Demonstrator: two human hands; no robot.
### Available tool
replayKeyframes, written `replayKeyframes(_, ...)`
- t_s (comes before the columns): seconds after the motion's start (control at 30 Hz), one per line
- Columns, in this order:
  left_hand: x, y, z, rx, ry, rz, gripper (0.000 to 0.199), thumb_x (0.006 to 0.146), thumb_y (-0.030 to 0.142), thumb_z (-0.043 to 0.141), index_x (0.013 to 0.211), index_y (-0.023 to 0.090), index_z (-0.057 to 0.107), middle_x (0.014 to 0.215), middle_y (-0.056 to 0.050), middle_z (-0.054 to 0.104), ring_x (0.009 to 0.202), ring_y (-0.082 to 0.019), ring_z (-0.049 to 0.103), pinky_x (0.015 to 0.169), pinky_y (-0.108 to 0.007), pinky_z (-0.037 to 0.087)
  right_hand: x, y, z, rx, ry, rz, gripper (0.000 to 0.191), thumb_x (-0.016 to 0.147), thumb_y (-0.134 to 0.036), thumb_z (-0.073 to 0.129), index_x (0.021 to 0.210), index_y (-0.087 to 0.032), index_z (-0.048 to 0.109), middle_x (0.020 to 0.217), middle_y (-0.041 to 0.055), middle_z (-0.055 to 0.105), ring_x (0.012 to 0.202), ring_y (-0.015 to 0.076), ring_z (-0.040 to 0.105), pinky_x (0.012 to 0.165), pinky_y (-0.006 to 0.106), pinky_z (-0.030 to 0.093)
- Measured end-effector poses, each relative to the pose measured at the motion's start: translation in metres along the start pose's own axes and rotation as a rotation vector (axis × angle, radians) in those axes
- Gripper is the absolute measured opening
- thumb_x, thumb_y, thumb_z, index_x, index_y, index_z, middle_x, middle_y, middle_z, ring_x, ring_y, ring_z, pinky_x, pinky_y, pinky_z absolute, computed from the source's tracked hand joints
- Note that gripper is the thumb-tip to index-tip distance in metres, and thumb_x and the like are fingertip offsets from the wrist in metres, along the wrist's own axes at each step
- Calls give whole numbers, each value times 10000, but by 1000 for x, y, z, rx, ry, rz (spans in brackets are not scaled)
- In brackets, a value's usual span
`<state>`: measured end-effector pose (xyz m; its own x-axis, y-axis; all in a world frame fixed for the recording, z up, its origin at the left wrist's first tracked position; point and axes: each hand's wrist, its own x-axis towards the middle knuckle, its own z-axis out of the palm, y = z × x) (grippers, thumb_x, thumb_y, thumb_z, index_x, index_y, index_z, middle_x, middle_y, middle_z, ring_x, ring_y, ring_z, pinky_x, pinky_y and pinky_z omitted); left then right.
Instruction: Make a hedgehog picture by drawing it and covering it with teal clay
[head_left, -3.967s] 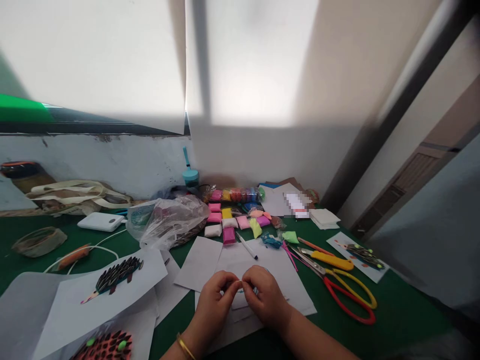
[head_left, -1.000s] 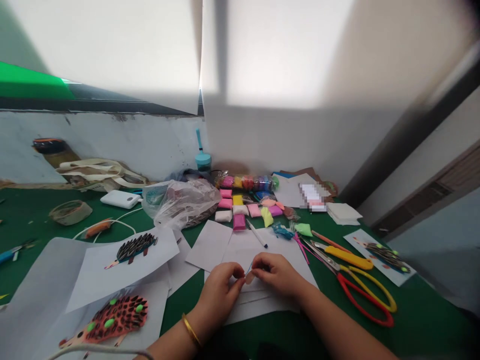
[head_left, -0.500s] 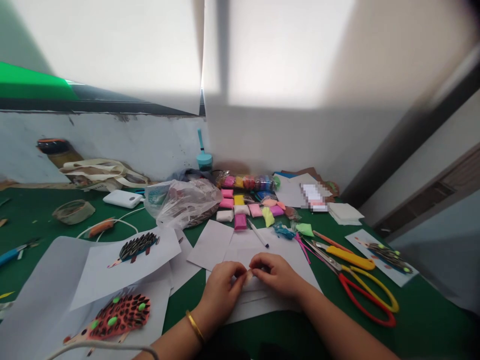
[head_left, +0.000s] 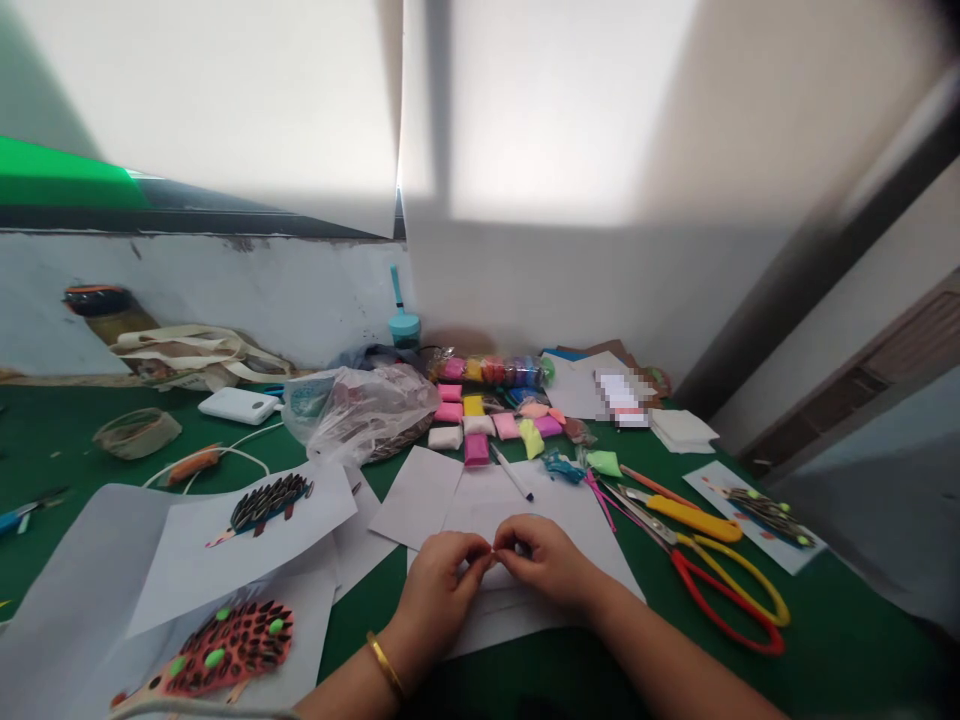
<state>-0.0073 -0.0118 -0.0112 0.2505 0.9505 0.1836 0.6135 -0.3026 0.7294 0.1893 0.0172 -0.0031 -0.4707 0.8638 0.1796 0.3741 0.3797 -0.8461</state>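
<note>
My left hand (head_left: pixel 448 578), with a gold bangle on its wrist, is closed in a pinch above the white paper (head_left: pixel 555 505). Against its fingertips, my right hand (head_left: pixel 544 560) is pinched too. Whatever lies between the fingertips is too small and hidden to make out. Beyond the hands, a pen (head_left: pixel 512 473) rests on the paper near a magenta clay packet (head_left: pixel 476 449) and several other coloured packets.
Scissors with red and yellow handles (head_left: pixel 694 560) and a yellow cutter (head_left: pixel 694 517) lie at the right. Hedgehog pictures, one red (head_left: pixel 232 648), one dark (head_left: pixel 266 503), lie left. A plastic bag (head_left: pixel 360 405) stands behind.
The view has shifted slightly. The fingertips of both hands are closer together, and the small pale piece that showed between them is now hidden.
</note>
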Motion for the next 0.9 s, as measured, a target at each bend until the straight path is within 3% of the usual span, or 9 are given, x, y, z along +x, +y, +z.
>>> replayKeyframes(0.17, 1, 2, 0, 27, -11, -51, 167, 896, 371, 607, 934, 228, 685, 861, -16, 708, 804, -203, 631, 735, -319, 464, 0, 4, 1, 22, 27, 15, 74, 789, -145, 601, 803, -198, 650, 755, -8, 644, 712, 136, 571, 648, 233, 411)
replayKeyframes(0.3, 1, 3, 0, 32, -17, -4, 153, 903, 335, 600, 863, 230, 703, 845, -12, 716, 818, -203, 642, 755, -321, 467, 0, 5, 2, 28, 3, 3, 90, 783, -146, 598, 820, -204, 656, 773, -6, 650, 730, 140, 580, 672, 237, 426)
replayKeyframes(0.4, 1, 2, -1, 51, -17, 21, 126, 878, 295, 629, 964, 239, 701, 887, -15, 724, 845, -213, 649, 781, -339, 473, 1, 6, -5, 7, 4, 17, 104, 784, -144, 579, 818, -204, 658, 790, 0, 659, 746, 146, 588, 686, 245, 430)
replayKeyframes(0.5, 1, 2, -2, 87, 2, 38, 229, 848, 243, 656, 1077, 235, 656, 971, -25, 717, 906, -225, 643, 823, -366, 472, 2, 11, -17, 12, 91, 110, 84, 818, -216, 571, 840, -198, 650, 794, 8, 658, 740, 154, 587, 672, 254, 432)
replayKeyframes(0.63, 0, 3, -2, 179, -24, 96, 170, 815, 186, 673, 977, 229, 645, 1005, -26, 688, 947, -236, 620, 855, -394, 452, 3, 20, -29, 44, 186, 213, 130, 821, -301, 581, 852, -189, 639, 775, 12, 644, 688, 156, 566, 619, 258, 426)
replayKeyframes(0.8, -2, 6, -1, 252, -44, 100, 207, 761, 175, 712, 938, 214, 610, 1013, -34, 647, 921, -241, 595, 831, -402, 448, 3, 17, -24, 61, -27, 155, 84, 805, -224, 589, 830, -197, 665, 783, 2, 663, 729, 155, 596, 656, 246, 442)
replayKeyframes(0.9, -3, 7, -1, 274, -51, 108, 242, 742, 158, 717, 952, 212, 612, 1017, -38, 643, 930, -242, 593, 847, -405, 449, 3, 12, -18, -63, -114, 110, 116, 803, -169, 585, 831, -212, 689, 815, -2, 687, 765, 156, 611, 690, 248, 438)
